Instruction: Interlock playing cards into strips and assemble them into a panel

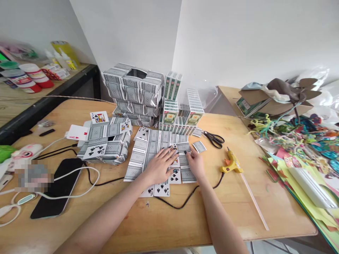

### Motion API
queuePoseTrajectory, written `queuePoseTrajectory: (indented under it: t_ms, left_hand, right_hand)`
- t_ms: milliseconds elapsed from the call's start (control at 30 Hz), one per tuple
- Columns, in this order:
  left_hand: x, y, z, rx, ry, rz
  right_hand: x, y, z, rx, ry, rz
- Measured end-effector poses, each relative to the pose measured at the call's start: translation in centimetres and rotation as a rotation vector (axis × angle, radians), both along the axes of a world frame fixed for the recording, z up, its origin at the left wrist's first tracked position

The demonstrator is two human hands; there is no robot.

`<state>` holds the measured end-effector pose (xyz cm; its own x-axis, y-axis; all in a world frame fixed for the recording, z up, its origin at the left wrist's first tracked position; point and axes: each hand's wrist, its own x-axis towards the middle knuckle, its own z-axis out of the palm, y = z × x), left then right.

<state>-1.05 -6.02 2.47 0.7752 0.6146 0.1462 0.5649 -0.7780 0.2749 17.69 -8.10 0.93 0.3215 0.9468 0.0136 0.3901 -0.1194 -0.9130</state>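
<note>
A flat panel of playing cards (153, 150), mostly with grey patterned backs up, lies on the table in front of me. My left hand (162, 165) rests flat on its middle, fingers spread, pressing over some face-up cards. At the panel's right side, my right hand (195, 164) has its fingers curled, with the thumb on a card and the edge between them. Below my left palm, a seven of spades (162, 189) shows face up. A yellow glue gun (231, 163) with a clear glue stick lies to the right, and black scissors (214, 139) lie beyond my right hand.
Behind the panel stand a stacked card-covered structure (134, 90) and several boxed card decks (194, 106). Left of it sits a smaller card-covered box (108, 139). A phone (57, 188) and white cables lie at the left; coloured paper (304, 187) and yarn crowd the right.
</note>
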Motion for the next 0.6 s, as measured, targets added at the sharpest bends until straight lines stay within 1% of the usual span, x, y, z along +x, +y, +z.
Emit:
queuePoseTrajectory:
  t_ms: [200,333,433,600]
  left_hand:
    - [-0.03,0.04,-0.12,0.007,-0.008,0.003]
    - [-0.01,0.04,-0.27,0.017,-0.008,0.008]
    - [0.04,0.04,-0.34,0.023,-0.002,0.015]
    - [0.1,0.04,-0.46,0.041,-0.003,0.023]
  right_hand:
    - [-0.27,-0.09,0.39,0.037,-0.011,0.032]
    - [-0.6,-0.19,0.39,0.08,-0.026,0.004]
    - [-0.72,-0.28,0.29,0.076,-0.021,-0.014]
    - [-0.53,-0.31,0.18,0.068,0.002,0.017]
